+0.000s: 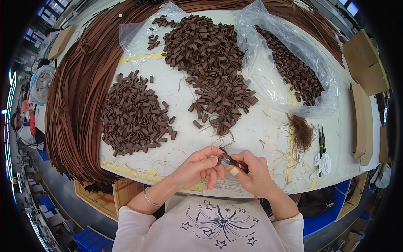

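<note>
Your left hand (199,169) is closed at the fingertips in a narrow pinch on a small brown loop (219,160), partly hidden by the fingers, above the near edge of the white table (273,166). Your right hand (255,173) is wrapped around a pair of dark-handled snips (229,161), the metal blades right at the loop — whether they are parted or meeting cannot be told. A metal bracelet (151,197) sits on your left wrist. Ahead of your hands lies a large heap of brown loops (205,46), its near end trailing loose threads; a separate pile of loops (135,115) stands to the left. At far right, a clear plastic bag (257,52) contains more loops, with a tangle of brown thread (301,133) nearer you and white-wrapped scissors (322,151) beside it. Long brown strips (79,92) border the table's left and far sides.
</note>
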The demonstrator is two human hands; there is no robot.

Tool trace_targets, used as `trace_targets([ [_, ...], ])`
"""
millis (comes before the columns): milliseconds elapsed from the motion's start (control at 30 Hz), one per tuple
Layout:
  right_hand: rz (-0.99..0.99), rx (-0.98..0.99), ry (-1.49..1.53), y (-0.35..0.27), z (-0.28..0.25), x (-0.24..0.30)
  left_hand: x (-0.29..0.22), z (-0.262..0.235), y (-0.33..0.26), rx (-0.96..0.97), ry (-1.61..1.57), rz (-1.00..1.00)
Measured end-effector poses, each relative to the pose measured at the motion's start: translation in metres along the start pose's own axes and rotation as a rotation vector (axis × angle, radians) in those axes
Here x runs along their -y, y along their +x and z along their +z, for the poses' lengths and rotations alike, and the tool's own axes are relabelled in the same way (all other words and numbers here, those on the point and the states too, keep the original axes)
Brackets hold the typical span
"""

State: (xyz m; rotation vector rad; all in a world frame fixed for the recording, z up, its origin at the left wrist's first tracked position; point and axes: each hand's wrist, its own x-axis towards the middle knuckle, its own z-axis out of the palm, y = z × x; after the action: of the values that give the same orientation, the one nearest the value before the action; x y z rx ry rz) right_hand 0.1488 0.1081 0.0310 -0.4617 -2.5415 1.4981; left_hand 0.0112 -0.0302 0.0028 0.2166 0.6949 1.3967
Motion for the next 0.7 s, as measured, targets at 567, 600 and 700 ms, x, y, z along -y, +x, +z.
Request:
trace_targets([
  [567, -0.031, 0.000, -0.053, 0.0029, 0.0024, -0.0004, 0.0057, -0.0061, -0.0002, -0.038, -0.311, -0.031],
  [600, -0.010, 0.006, -0.037, 0.0029, 0.0022, 0.0002, 0.0050, -0.0056, -0.0006, -0.048, -0.312, -0.034],
  [700, -0.001, 0.022, 0.002, 0.0036, 0.0026, -0.0008, 0.0033, -0.0042, -0.0015, -0.072, -0.310, -0.053],
])
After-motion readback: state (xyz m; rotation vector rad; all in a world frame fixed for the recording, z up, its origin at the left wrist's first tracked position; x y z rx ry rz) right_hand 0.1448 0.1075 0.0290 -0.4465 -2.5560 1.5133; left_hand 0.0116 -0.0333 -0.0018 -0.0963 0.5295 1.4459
